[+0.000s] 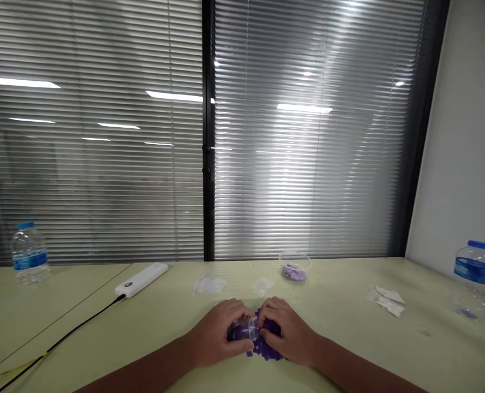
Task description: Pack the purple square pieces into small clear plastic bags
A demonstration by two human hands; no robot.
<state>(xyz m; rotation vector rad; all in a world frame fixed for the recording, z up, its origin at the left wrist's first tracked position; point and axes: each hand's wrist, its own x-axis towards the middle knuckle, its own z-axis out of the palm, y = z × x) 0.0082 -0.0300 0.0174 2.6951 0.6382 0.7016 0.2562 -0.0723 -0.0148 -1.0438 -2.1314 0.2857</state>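
My left hand (225,334) is wrapped around a clear plastic cup (253,327) lying on its side, its mouth turned to the right. Dark purple stuff shows inside the cup. At that mouth, the fingers of my right hand (288,334) are curled together over small purple paper-like pieces (267,349). These pieces form a loose pile on the table beneath and between both hands. Part of the pile is hidden by my right hand, and what exactly sits between its fingertips is too small to make out fully.
Beyond my hands stands a clear round tub (294,267) with pale purple bits. Clear plastic bags (209,285) lie left of it, white crumpled packets (387,300) to the right. A white power bank (141,279) trails a black cable. Water bottles (30,254) (474,278) stand at both sides.
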